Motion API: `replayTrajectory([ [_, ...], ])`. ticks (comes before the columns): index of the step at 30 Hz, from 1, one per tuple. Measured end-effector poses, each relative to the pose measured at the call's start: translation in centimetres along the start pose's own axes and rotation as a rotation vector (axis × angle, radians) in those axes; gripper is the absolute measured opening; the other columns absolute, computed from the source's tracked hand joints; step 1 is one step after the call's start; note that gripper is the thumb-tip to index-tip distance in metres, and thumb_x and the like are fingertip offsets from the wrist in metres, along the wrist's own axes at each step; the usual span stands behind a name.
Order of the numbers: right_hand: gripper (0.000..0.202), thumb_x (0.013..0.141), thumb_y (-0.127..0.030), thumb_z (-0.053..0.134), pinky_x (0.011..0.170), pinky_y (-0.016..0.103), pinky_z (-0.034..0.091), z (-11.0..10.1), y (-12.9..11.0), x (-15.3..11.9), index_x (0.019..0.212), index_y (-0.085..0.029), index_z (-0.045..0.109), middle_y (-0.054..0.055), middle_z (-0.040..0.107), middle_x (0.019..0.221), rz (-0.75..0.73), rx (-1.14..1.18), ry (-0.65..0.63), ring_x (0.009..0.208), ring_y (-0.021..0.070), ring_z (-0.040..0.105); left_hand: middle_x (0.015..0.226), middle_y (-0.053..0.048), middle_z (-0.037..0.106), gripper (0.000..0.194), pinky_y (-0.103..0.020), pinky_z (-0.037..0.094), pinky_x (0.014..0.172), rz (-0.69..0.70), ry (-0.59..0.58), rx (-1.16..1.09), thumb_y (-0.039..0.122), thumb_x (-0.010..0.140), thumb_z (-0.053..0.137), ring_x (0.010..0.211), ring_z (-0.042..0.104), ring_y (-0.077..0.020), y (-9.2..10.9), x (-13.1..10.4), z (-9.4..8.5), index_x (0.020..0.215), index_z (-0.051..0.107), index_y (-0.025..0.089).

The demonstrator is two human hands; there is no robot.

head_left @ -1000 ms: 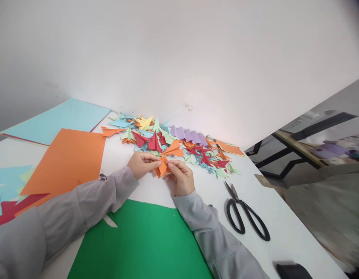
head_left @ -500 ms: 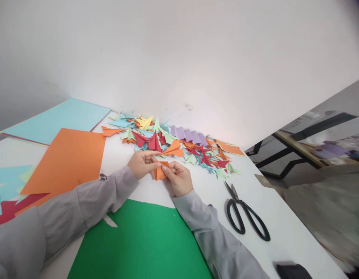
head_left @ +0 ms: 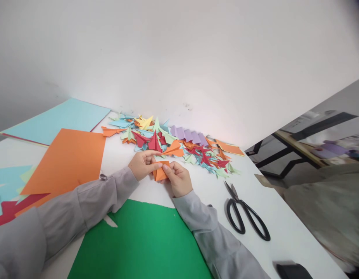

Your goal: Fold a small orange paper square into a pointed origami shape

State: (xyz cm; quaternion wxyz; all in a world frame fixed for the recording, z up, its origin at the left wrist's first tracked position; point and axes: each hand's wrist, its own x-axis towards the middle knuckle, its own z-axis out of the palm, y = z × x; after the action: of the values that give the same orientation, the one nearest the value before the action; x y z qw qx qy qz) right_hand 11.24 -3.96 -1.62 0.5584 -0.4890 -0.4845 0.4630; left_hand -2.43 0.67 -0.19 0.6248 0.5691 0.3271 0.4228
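Observation:
A small folded piece of orange paper (head_left: 160,175) is held between both hands, a little above the white table. My left hand (head_left: 142,166) pinches its left edge with the thumb, the index finger stretched out behind. On its right side my right hand (head_left: 179,179) grips it, thumb on the front and the other fingers curled behind. Just beyond the fingertips lies an orange paper plane (head_left: 174,148), at the front of a heap of small folded paper planes (head_left: 155,142) in red, green, blue, yellow and orange. Nearer to me, a green sheet (head_left: 138,240) lies below the forearms.
Black-handled scissors (head_left: 240,205) lie partly open on the right. A large orange sheet (head_left: 71,159) and light blue sheets (head_left: 57,118) lie on the left. A pleated purple paper (head_left: 188,135) sits in the heap by the wall. A black object (head_left: 292,271) is at the near right edge.
The folded orange paper has turned slightly between my fingers, so more of its front face shows. My right hand has shifted very slightly. Everything else stays in place.

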Motion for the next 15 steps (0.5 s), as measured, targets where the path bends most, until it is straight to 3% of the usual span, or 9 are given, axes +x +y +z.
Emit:
replayTrajectory([
  [7, 0.033, 0.071, -0.046, 0.06, 0.034, 0.02, 0.034, -0.07, 0.1, -0.07, 0.059, -0.018, 0.048, -0.003, 0.056, 0.037, 0.005, 0.012, 0.032, 0.031, 0.0104, 0.049, 0.05, 0.003, 0.057, 0.051, -0.02, 0.043, 0.041, -0.023, -0.101, 0.043, 0.02, 0.055, 0.072, 0.04, 0.052, -0.0088, -0.32, 0.04, -0.29, 0.101, 0.056, 0.007],
  [11, 0.03, 0.067, -0.045, 0.064, 0.041, 0.023, 0.039, 0.07, -0.02, -0.02, 0.059, -0.018, 0.054, -0.002, 0.059, 0.049, -0.049, -0.047, 0.063, 0.042, 0.0111, 0.052, 0.044, 0.007, 0.05, 0.051, -0.019, 0.04, 0.042, -0.011, -0.156, 0.053, 0.018, 0.054, 0.071, 0.039, 0.051, -0.0081, -0.43, -0.01, -0.32, 0.102, 0.056, 0.007],
  [15, 0.025, 0.065, -0.041, 0.066, 0.049, 0.025, 0.04, -0.07, 0.08, 0.16, 0.061, -0.017, 0.06, -0.002, 0.058, 0.053, -0.13, -0.165, 0.054, 0.049, 0.0113, 0.05, 0.049, 0.006, 0.054, 0.061, -0.021, 0.042, 0.048, -0.035, -0.192, 0.094, 0.015, 0.053, 0.071, 0.045, 0.054, -0.0091, -0.47, -0.25, 0.0, 0.11, 0.051, 0.007],
])
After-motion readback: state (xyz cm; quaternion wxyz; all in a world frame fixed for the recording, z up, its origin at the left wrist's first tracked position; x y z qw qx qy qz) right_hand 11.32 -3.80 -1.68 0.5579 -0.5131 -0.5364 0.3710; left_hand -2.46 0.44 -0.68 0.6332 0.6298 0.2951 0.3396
